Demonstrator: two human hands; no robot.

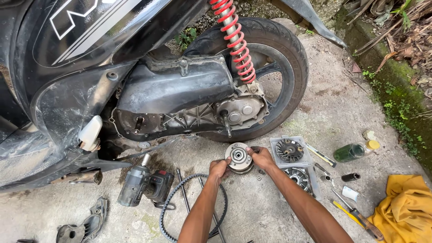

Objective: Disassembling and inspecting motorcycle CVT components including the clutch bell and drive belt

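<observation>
On the concrete at the right stands a clear plastic box [275, 145], square and shallow, with a dark round metal part inside it. Near it, further right, a green bottle [348, 152] lies on its side, with a yellow cap [372, 145] just beside its end. On the black scooter panel [40, 31] at the top left there is a white and grey sticker [74, 20] of angular lines.

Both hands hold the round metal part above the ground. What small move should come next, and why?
Probably lift the round clutch assembly toward the rear shaft of the open engine case. Both the left hand and right hand grip it, and that shaft stands bare. The drive belt lies loose on the concrete.
</observation>
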